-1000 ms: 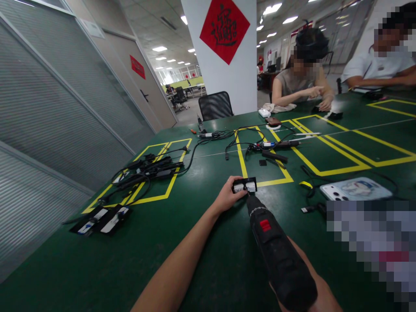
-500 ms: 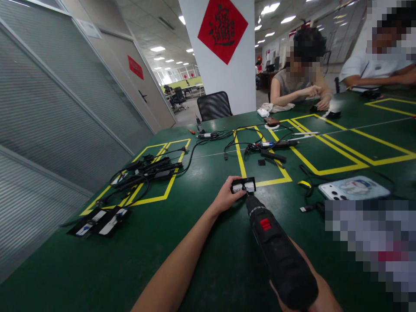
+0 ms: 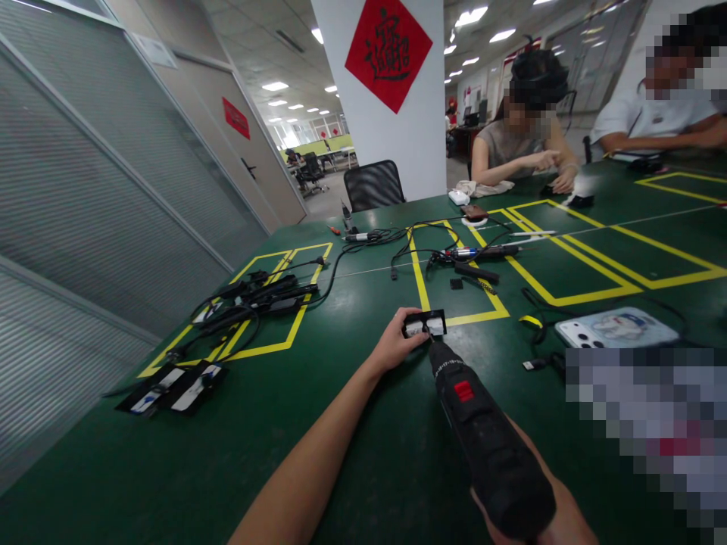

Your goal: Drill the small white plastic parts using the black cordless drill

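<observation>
My left hand (image 3: 397,338) grips the left end of a small black plate with white patches (image 3: 436,324), its thumb in front and fingers behind. The plate stands on the green table near the yellow tape. A black cordless drill (image 3: 485,446) with a red switch on top is in my right hand (image 3: 560,503), which is mostly hidden under the tool's body. The drill points away from me, and its bit meets the middle of the plate beside my left thumb. Whether the bit turns I cannot tell.
Two black plates with white strips (image 3: 196,386) lie at the left, near a heap of black cables (image 3: 266,295). Pen-like tools (image 3: 482,252) and more cables lie ahead. A phone (image 3: 616,327) is at the right. Two people sit across the table (image 3: 227,454).
Hardly anything differs. The view has shifted very slightly, while both hands, the drill and the plate keep the same positions relative to each other.
</observation>
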`<state>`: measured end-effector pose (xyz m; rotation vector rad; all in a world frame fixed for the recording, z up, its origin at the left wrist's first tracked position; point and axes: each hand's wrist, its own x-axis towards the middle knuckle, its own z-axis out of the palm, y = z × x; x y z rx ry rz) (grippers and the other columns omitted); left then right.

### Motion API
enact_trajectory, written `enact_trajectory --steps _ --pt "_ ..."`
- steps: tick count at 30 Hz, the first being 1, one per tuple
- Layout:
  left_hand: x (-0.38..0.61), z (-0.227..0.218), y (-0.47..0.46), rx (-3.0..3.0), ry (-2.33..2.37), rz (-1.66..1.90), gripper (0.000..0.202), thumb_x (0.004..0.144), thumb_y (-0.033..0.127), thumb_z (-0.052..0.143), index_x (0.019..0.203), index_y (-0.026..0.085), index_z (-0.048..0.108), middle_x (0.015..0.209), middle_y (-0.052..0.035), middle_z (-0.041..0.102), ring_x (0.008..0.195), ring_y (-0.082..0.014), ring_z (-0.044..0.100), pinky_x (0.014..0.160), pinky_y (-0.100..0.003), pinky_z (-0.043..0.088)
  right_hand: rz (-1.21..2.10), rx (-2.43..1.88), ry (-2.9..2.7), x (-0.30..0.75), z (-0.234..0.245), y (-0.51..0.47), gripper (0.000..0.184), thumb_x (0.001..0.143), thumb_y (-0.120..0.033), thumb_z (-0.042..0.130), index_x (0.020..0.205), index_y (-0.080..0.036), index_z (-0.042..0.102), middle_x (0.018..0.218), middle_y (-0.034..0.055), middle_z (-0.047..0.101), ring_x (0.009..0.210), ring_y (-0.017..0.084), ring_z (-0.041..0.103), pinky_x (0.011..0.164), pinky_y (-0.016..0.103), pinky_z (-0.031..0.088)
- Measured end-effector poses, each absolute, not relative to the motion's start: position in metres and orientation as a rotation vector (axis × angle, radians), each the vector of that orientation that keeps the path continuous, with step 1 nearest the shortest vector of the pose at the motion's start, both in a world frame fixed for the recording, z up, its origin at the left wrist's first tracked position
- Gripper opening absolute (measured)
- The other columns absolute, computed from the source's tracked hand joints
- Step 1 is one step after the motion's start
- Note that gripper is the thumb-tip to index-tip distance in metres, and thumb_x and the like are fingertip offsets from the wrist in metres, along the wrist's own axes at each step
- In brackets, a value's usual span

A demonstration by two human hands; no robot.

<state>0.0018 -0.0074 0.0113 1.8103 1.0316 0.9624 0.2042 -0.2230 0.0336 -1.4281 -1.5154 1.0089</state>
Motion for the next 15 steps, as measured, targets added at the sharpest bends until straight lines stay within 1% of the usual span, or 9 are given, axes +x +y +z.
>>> enact_trajectory --steps 4,10,15 --pt "0.002 0.013 -0.008 1.828 1.051 0.971 0.047 0.074 0.023 0.065 0.118 0.019 0.047 0.107 -0.0058 0.056 0.094 -0.0184 0.056 0.084 -0.031 0.046 1.013 -1.44 -1.511 0.202 0.027 -0.221 0.082 0.068 -0.033 0.067 0.14 -0.021 0.029 0.104 0.0066 0.07 0.094 0.026 0.067 0.074 0.029 0.055" --pt "0.002 0.012 -0.008 1.838 1.046 0.967 0.047 0.075 0.024 0.065 0.118 0.019 0.047 0.106 -0.0059 0.056 0.093 -0.0182 0.056 0.083 -0.031 0.046 0.996 -1.468 -1.519 0.202 0.039 -0.224 0.08 0.07 -0.031 0.066 0.14 -0.021 0.03 0.106 0.0071 0.069 0.099 0.026 0.065 0.074 0.028 0.055" --pt "0.001 0.01 -0.007 1.853 1.053 0.971 0.047 0.074 0.024 0.065 0.117 0.02 0.047 0.106 -0.0055 0.056 0.094 -0.0183 0.055 0.084 -0.031 0.045 0.994 -1.458 -1.521 0.202 0.03 -0.223 0.082 0.068 -0.033 0.067 0.14 -0.022 0.03 0.106 0.0066 0.069 0.095 0.026 0.067 0.071 0.028 0.056"
